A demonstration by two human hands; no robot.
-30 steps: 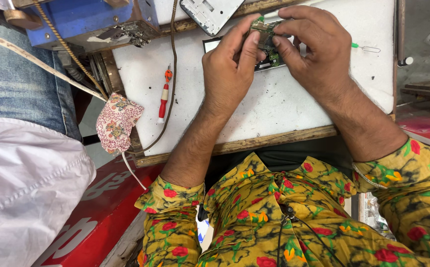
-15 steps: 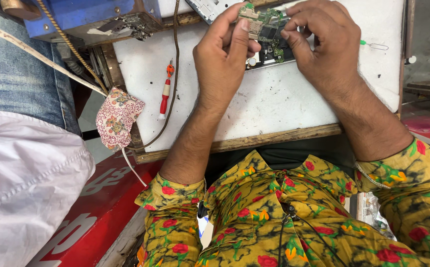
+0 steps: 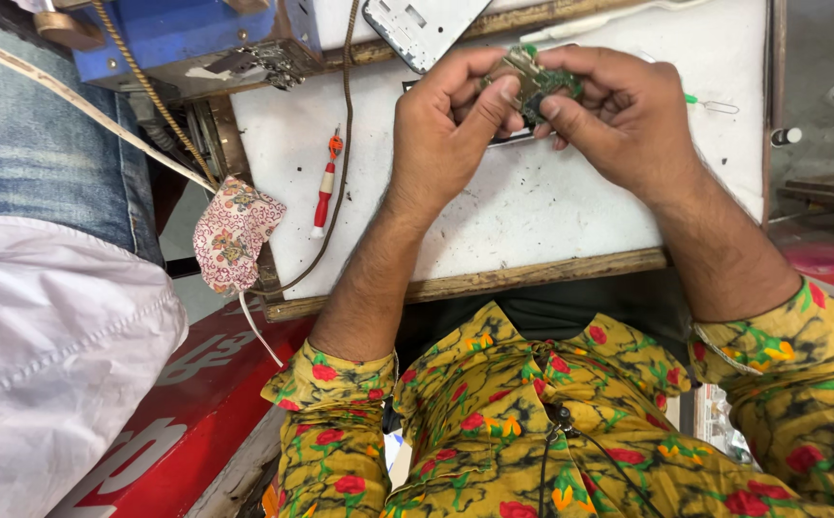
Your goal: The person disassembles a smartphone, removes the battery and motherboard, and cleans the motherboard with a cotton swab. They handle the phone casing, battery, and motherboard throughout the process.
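Over a scratched white worktop (image 3: 532,211) with a worn wooden front edge (image 3: 475,281), at a small crowded workbench. Beyond the worktop, upper left, a blue metal box (image 3: 187,34) with a rusty fitting, and a brown cable (image 3: 344,125) running down across the white surface. Beside the cable, flat on the top, a small red-and-white screwdriver (image 3: 324,187). At the far edge, a grey rectangular phone frame (image 3: 425,27), tilted. Off the left corner of the worktop, hanging by its strap, a cloth face mask with floral print (image 3: 235,232). At far left, close by, a second person in blue jeans (image 3: 43,144) and a pale shirt (image 3: 43,364). Below, a red painted surface (image 3: 196,412). No open container visible anywhere; contents of the blue box not possible to tell.

Above the middle of the worktop, held up in the air between both hands, a small green circuit board (image 3: 544,82). Left hand (image 3: 441,125) closed on the near left side of the board, thumb pressed on top. Right hand (image 3: 628,120) closed on the right side, thumb tip against the board's near edge, other fingers curled behind. Under the hands, partly hidden, a dark flat object, not possible to identify. Both forearms coming out of yellow sleeves with red flowers (image 3: 335,432).
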